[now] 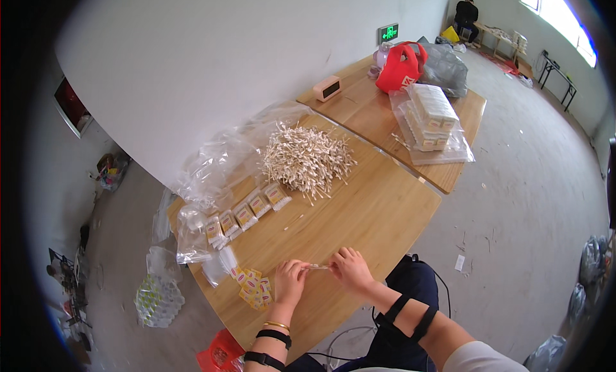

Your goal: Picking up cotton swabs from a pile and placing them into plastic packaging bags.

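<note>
Above the near part of the wooden table (359, 224), my left hand (292, 279) and my right hand (350, 267) face each other with bent fingers. Both pinch opposite ends of a small clear plastic bag (317, 267), seen almost edge-on, so its contents cannot be made out. Yellow and white printed cards (252, 287) lie spread beside my left hand, next to a stack of flat clear bags (220, 265). Farther off, several filled packets of cotton swabs (245, 215) stand in a row. Behind them rises a large loose pile of cotton swabs (307, 159).
Crumpled clear plastic (221, 163) covers the table's left edge by the wall. A second table (359, 93) holds a pink clock (328, 88), a red bag (401, 69), a grey plastic bag (446, 67) and stacked packs (431, 115). A person (466, 16) sits far back.
</note>
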`<state>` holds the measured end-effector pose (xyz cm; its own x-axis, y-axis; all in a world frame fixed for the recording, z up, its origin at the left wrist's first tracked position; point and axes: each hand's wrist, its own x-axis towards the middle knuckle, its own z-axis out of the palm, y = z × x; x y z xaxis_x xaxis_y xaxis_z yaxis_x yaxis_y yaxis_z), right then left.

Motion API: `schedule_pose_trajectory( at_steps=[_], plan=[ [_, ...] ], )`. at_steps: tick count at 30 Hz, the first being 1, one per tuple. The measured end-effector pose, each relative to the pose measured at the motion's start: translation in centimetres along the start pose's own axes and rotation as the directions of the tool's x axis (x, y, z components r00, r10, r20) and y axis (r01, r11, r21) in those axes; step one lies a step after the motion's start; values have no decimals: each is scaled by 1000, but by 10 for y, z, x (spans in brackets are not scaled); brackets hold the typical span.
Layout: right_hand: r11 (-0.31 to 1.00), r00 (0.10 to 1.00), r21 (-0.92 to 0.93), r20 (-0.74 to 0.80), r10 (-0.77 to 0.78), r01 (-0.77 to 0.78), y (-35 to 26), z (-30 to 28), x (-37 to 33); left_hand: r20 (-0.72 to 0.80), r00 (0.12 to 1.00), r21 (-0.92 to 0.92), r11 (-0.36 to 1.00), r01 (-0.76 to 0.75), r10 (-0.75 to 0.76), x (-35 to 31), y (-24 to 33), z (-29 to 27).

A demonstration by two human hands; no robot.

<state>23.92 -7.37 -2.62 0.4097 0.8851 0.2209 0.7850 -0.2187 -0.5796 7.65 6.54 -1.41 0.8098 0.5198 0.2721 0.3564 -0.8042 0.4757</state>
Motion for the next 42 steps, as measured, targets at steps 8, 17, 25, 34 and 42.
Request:
schedule_pose_trajectory(
  at_steps=[8,17,25,34,42],
  plan=[
    [999,999,-39,-42,19,-21,36,-21,-2,-163,985,-15,998,56,-57,-38,8,4],
    [990,991,54,24,-130,129,-13,25,17,-183,953,141,953,267,-240,-78,41,10],
    [986,976,25,-149,-161,167,-17,40,96,-70,986,73,985,157,-152,-83,33,17],
    [998,979,-14,199,-53,57,-22,52,108,-75,979,50,980,195,-191,-91,29,22],
    [999,983,-14,-180,46,-50,17,2,140,-39,990,122,983,137,-133,-85,29,15]
  ],
)
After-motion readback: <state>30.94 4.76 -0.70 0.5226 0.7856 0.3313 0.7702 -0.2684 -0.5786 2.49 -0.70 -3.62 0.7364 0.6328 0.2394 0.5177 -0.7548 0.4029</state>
